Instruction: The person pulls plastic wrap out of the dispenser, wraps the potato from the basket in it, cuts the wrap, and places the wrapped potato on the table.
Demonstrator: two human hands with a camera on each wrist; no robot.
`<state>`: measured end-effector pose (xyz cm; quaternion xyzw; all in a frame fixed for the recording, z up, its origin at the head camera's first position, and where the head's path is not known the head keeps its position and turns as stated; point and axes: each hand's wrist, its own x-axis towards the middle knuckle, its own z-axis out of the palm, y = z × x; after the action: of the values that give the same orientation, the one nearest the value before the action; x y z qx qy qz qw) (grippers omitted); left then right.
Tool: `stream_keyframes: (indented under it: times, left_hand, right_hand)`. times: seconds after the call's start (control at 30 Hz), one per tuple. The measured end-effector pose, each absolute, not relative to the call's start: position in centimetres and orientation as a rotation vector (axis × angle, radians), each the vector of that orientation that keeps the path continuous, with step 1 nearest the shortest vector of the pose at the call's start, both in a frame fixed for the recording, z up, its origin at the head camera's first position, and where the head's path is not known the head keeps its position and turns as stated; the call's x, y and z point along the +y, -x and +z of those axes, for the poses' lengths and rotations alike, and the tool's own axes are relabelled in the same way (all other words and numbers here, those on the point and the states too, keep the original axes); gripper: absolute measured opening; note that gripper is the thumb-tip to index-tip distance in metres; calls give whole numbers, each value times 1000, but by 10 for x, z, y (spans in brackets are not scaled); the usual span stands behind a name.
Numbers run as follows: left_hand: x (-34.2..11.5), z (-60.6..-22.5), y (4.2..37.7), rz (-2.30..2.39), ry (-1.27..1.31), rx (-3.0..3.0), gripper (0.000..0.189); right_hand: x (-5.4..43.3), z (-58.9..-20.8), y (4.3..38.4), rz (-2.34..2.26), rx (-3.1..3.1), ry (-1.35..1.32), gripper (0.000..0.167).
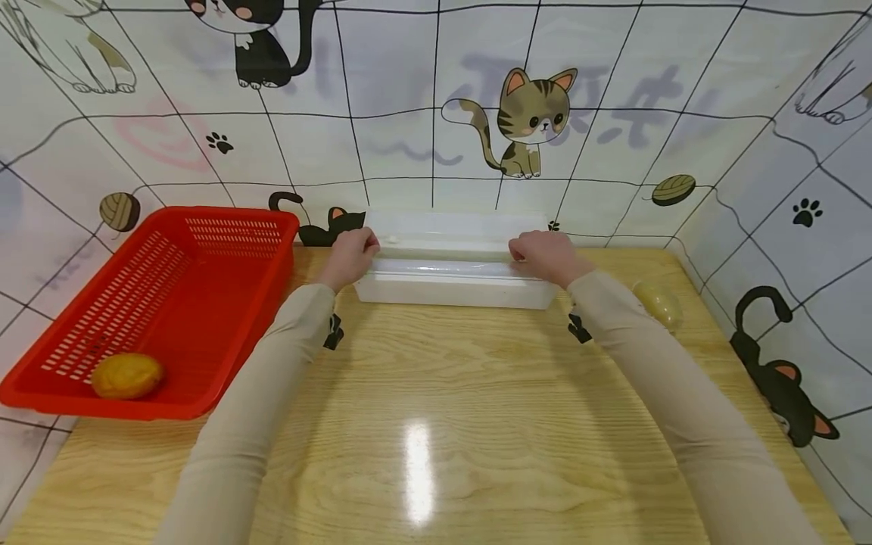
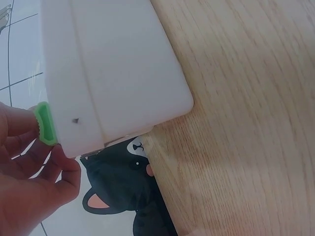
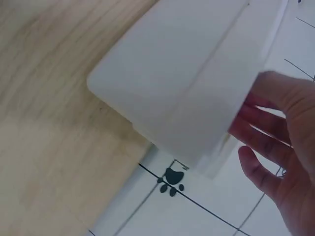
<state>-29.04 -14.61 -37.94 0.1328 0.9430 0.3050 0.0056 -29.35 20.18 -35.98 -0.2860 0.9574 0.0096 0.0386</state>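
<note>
A long white cling film dispenser (image 1: 453, 293) lies at the back of the table, its lid (image 1: 456, 225) raised and a glossy clear strip along the front. My left hand (image 1: 350, 259) grips its left end; in the left wrist view, the fingers (image 2: 19, 120) curl beside a green slider (image 2: 47, 124) at the edge. At the other end, my right hand (image 1: 547, 257) holds the upper edge, and in the right wrist view its fingertips (image 3: 251, 120) meet the white rim. Whether clear film is pinched there is hard to see.
To the left stands a red plastic basket (image 1: 252, 333) with a yellow fruit (image 1: 127, 376) in it. A pale yellow-green item, apparently film-wrapped (image 1: 658, 304), lies beyond my right forearm. A cat-patterned sheet (image 1: 395, 144) covers the walls behind the wooden table (image 1: 504, 424).
</note>
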Motion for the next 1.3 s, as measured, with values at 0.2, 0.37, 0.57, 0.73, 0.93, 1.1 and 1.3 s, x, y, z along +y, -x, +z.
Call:
stream_keyframes:
  times: [0.2, 0.37, 0.57, 0.73, 0.93, 1.1, 1.3]
  left_hand:
    - [-146, -381, 292, 947, -430, 2984, 10]
    - [-146, -381, 292, 946, -430, 2966, 10]
    - [-145, -381, 293, 932, -418, 2976, 11]
    - [-144, -380, 292, 935, -418, 2963, 11]
    - [-144, -381, 292, 930, -414, 2969, 11]
    - [-144, -380, 291, 928, -409, 2966, 12]
    - [-144, -380, 292, 922, -407, 2963, 12]
  right_hand:
    - [211, -352, 298, 134, 2880, 996, 24]
    - [226, -352, 300, -14, 2898, 833, 8]
    - [233, -357, 298, -135, 2822, 774, 13]
    - [232, -359, 297, -83, 2851, 795, 7]
    - [233, -358, 298, -74, 2866, 836, 6]
    - [236, -357, 298, -133, 2848, 830, 5]
    - [239, -361, 293, -306, 2832, 782, 19]
